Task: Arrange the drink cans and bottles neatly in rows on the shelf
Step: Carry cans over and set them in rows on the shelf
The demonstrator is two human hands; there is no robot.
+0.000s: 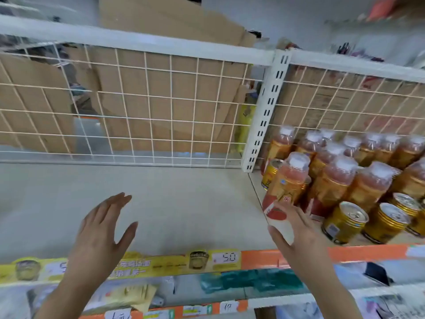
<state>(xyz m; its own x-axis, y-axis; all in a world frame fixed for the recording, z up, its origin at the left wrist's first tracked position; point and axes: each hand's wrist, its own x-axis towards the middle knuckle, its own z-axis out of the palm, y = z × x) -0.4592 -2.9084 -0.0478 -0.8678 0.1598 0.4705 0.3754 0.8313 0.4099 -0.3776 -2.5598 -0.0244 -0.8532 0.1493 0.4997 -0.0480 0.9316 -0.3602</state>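
Observation:
My right hand [296,229] grips the lower part of a drink bottle [287,183] with an orange-gold label and white cap, tilted left over the seam between two shelf boards. Behind it and to the right stand several matching bottles [333,180] and several gold cans [345,222] on the right shelf section. Another gold can [271,172] stands just behind the held bottle. Over the bare left shelf board [184,203], my left hand [103,226] hovers with fingers straight and spread, holding nothing.
A white wire grid [138,107] backs the shelf, with cardboard boxes [161,88] behind it. A slotted white upright [266,111] divides the two sections. Price strips [161,263] run along the front edge; lower shelves show below.

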